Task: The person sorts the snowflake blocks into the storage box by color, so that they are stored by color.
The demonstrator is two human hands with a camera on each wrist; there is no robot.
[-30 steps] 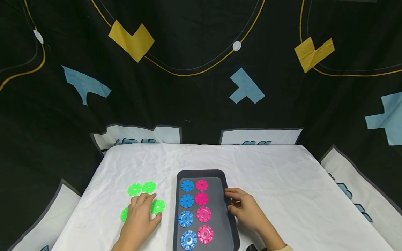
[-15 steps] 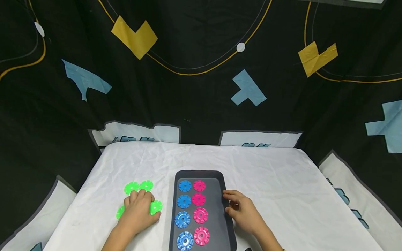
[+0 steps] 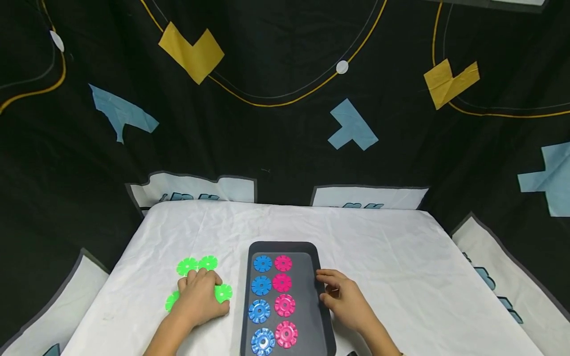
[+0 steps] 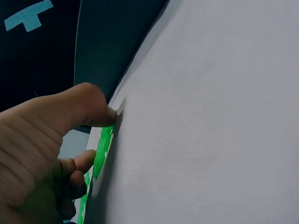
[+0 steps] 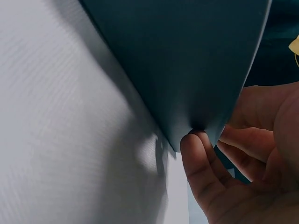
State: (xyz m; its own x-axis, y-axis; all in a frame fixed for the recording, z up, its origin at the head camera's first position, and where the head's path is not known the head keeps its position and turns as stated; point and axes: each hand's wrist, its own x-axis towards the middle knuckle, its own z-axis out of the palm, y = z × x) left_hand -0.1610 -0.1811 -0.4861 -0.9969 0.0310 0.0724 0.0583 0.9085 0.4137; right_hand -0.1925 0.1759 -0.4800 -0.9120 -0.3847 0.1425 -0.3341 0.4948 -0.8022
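Observation:
My left hand (image 3: 200, 296) is over the green notched discs at the left of the table. In the left wrist view its thumb and curled fingers close about the edges of one green disc (image 4: 103, 151), low over the cloth. Two more green discs (image 3: 208, 262) lie beyond the fingers, and another (image 3: 172, 300) is partly hidden by the hand. At the tray's right side, my right hand (image 3: 349, 299) pinches the rim of a dark baking tray (image 3: 311, 306). The right wrist view shows fingertips (image 5: 194, 147) against the tray's outer wall.
In the tray stand a column of blue notched discs (image 3: 261, 286) and a column of pink ones (image 3: 282, 283). A white cloth (image 3: 378, 247) covers the table. Behind it hangs a black curtain (image 3: 276, 148) with yellow and blue tape.
My left hand has come down and its fingers have curled in at the green discs; one disc has shifted slightly with it. The right hand stays at the tray rim. The head view has tilted slightly.

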